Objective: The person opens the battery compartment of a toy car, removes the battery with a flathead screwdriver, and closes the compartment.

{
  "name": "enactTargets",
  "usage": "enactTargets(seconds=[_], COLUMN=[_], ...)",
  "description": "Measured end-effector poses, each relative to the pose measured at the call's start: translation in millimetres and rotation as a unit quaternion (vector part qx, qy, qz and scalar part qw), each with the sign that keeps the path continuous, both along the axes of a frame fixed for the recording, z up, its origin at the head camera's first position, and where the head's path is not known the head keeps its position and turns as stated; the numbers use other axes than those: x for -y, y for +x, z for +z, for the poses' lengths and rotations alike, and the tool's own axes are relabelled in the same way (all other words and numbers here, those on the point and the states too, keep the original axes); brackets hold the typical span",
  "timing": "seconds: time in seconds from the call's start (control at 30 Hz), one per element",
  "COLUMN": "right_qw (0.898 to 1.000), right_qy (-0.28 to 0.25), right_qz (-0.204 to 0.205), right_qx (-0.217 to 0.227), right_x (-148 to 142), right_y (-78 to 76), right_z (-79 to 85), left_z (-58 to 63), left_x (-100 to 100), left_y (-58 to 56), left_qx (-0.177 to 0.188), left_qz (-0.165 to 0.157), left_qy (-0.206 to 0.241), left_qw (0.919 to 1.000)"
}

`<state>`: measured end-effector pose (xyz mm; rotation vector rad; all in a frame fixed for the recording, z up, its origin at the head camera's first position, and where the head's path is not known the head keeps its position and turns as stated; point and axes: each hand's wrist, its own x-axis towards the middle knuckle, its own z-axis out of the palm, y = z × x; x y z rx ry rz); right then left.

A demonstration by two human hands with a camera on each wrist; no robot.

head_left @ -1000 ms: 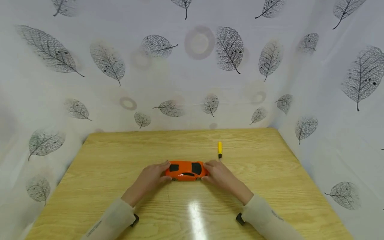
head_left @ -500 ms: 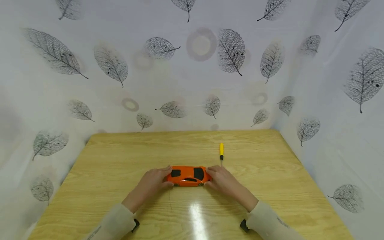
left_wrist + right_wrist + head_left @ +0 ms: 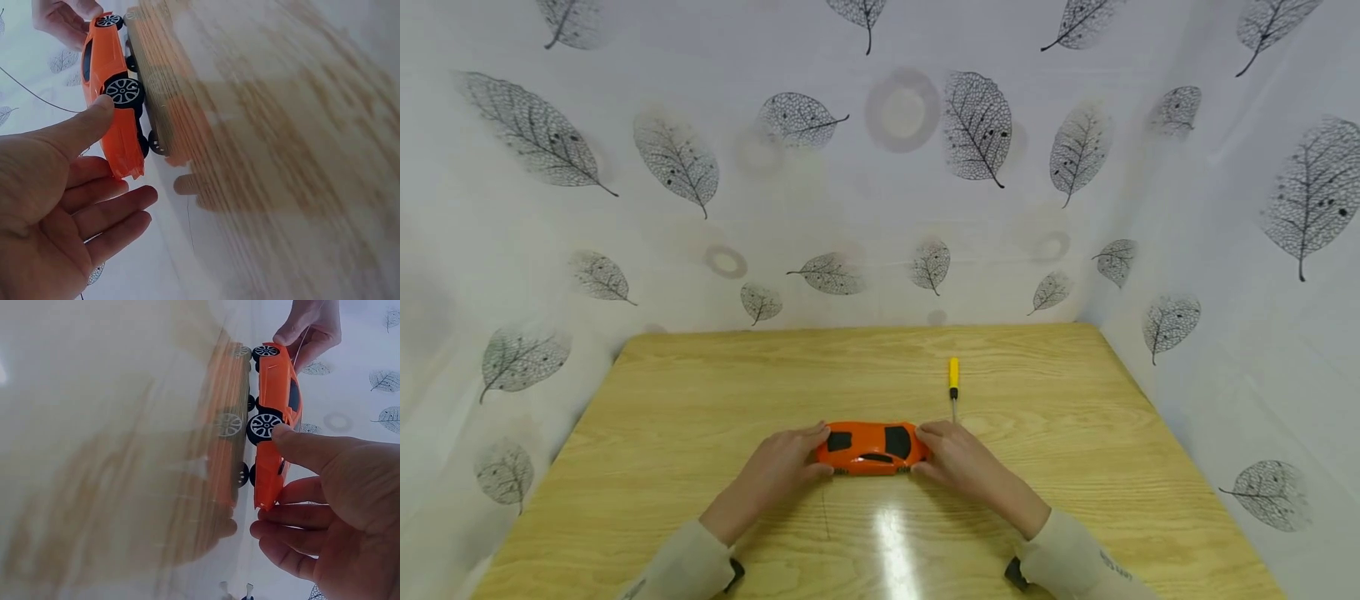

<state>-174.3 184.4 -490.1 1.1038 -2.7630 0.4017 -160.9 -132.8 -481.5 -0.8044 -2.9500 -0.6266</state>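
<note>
An orange toy car (image 3: 867, 450) with dark windows stands sideways between both hands at the middle of the wooden table (image 3: 700, 383). My left hand (image 3: 782, 462) pinches one end of it, thumb (image 3: 100, 115) by a wheel and fingers at the far side. The other end is held by my right hand (image 3: 958, 458), its thumb (image 3: 287, 434) beside the wheel there. In the wrist views the car's wheels (image 3: 265, 425) are down at the glossy tabletop; whether all of them touch it I cannot tell.
A screwdriver (image 3: 953, 379) with a yellow handle lies beyond my right hand, its shaft pointing towards me. Behind and beside the table hangs a white curtain (image 3: 850, 192) printed with leaves.
Both hands have drawn the car a short way towards me across the table. More of the screwdriver's shaft now shows. The head view has shifted slightly.
</note>
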Motion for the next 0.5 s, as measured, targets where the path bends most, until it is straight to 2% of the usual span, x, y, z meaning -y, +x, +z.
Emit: enactTargets(seconds=[0.23, 0.5], right_qw=[0.999, 0.998], right_qy=[-0.016, -0.026], right_qz=[-0.018, -0.022], right_qx=[0.044, 0.05], right_x=[1.3, 3.1], right_y=[2.8, 4.8], right_z=[0.9, 3.9], left_z=[-2.0, -2.9], left_x=[1.0, -1.6], left_y=[0.7, 2.4], left_qx=[0.026, 0.063], left_qz=[0.0, 0.023], left_qy=[0.022, 0.045], left_qw=[0.9994, 0.9968])
